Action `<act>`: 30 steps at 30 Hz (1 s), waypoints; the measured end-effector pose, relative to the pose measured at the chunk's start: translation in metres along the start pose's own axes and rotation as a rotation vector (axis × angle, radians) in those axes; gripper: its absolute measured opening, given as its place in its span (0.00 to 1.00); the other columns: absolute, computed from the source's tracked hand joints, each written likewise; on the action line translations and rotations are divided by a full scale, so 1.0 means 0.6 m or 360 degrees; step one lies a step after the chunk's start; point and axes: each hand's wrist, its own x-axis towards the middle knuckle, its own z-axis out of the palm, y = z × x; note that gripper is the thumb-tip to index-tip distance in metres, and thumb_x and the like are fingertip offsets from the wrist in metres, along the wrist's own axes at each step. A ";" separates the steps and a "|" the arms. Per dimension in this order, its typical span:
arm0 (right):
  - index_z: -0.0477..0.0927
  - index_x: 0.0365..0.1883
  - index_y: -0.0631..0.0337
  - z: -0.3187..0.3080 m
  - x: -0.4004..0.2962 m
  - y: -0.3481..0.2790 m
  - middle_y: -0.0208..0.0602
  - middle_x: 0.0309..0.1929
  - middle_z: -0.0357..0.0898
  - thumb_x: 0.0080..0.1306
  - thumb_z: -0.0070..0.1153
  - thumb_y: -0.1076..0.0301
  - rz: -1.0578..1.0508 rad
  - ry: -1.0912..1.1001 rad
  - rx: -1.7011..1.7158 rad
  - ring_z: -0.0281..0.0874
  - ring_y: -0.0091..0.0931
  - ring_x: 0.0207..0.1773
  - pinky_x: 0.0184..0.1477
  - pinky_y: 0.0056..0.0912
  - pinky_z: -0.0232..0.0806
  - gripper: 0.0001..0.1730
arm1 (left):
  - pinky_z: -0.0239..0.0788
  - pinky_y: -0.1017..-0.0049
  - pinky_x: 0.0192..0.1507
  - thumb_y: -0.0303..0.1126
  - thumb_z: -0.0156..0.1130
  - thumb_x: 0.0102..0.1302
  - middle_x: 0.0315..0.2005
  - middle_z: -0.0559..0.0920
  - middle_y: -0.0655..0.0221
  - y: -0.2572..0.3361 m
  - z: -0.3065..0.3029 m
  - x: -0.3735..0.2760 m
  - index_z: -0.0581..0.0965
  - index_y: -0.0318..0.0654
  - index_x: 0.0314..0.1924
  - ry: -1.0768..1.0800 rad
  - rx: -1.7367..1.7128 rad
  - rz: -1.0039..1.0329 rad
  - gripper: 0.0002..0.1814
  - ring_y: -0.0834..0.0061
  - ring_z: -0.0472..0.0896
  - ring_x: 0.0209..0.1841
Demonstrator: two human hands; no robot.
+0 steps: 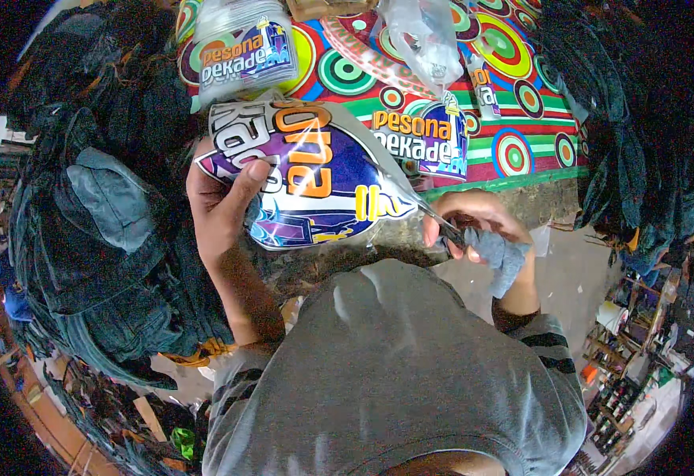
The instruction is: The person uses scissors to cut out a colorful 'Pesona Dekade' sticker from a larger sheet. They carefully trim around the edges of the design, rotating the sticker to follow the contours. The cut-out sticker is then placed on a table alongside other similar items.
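My left hand pinches a glossy printed plastic sticker sheet, thumb on top, at its left side. The sheet is turned on its side and carries large orange and white lettering on purple. My right hand grips a pair of scissors whose handle is wrapped in grey cloth. The blades meet the sheet's right-hand tip; whether they are parted is hard to tell. Just beyond the sheet, a trimmed sticker of the same print lies on the table.
A stack of similar stickers stands at the table's back left. Clear plastic bags and a narrow printed offcut lie on the patterned tablecloth. Dark denim garments hang close on the left, with more dark cloth on the right.
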 end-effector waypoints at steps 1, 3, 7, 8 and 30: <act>0.72 0.41 0.68 -0.002 0.001 0.001 0.38 0.37 0.75 0.52 0.59 0.65 -0.0014 -0.0012 -0.0002 0.73 0.27 0.41 0.44 0.28 0.64 0.21 | 0.66 0.82 0.38 0.22 0.63 0.54 0.33 0.79 0.70 0.001 0.001 0.001 0.73 0.34 0.42 -0.0011 0.0002 0.0018 0.14 0.83 0.75 0.33; 0.72 0.41 0.68 -0.004 0.001 0.004 0.38 0.37 0.75 0.51 0.59 0.65 0.0006 -0.0040 -0.0004 0.73 0.27 0.41 0.44 0.28 0.64 0.22 | 0.66 0.82 0.38 0.21 0.62 0.55 0.33 0.78 0.70 -0.003 -0.008 0.007 0.73 0.34 0.42 -0.0132 0.0047 0.0036 0.13 0.82 0.75 0.33; 0.72 0.41 0.69 -0.007 0.000 0.002 0.38 0.37 0.75 0.51 0.60 0.66 0.0077 -0.0059 -0.0085 0.73 0.27 0.42 0.44 0.29 0.64 0.22 | 0.66 0.83 0.38 0.20 0.60 0.56 0.33 0.78 0.70 -0.003 -0.007 0.012 0.73 0.34 0.42 -0.0207 0.0056 0.0056 0.13 0.83 0.74 0.33; 0.72 0.41 0.69 -0.008 -0.001 0.006 0.38 0.37 0.75 0.50 0.60 0.66 0.0052 -0.0051 -0.0124 0.73 0.27 0.42 0.44 0.28 0.64 0.22 | 0.66 0.83 0.37 0.20 0.61 0.56 0.34 0.78 0.70 -0.006 -0.009 0.013 0.73 0.34 0.42 -0.0203 0.0041 0.0052 0.13 0.83 0.74 0.34; 0.73 0.40 0.68 0.000 0.010 0.005 0.36 0.38 0.75 0.52 0.57 0.69 0.0053 -0.0054 -0.0055 0.71 0.24 0.42 0.45 0.25 0.63 0.17 | 0.67 0.83 0.35 0.18 0.62 0.52 0.32 0.79 0.69 -0.002 -0.011 0.005 0.73 0.33 0.40 -0.0129 0.0139 0.0071 0.14 0.82 0.76 0.32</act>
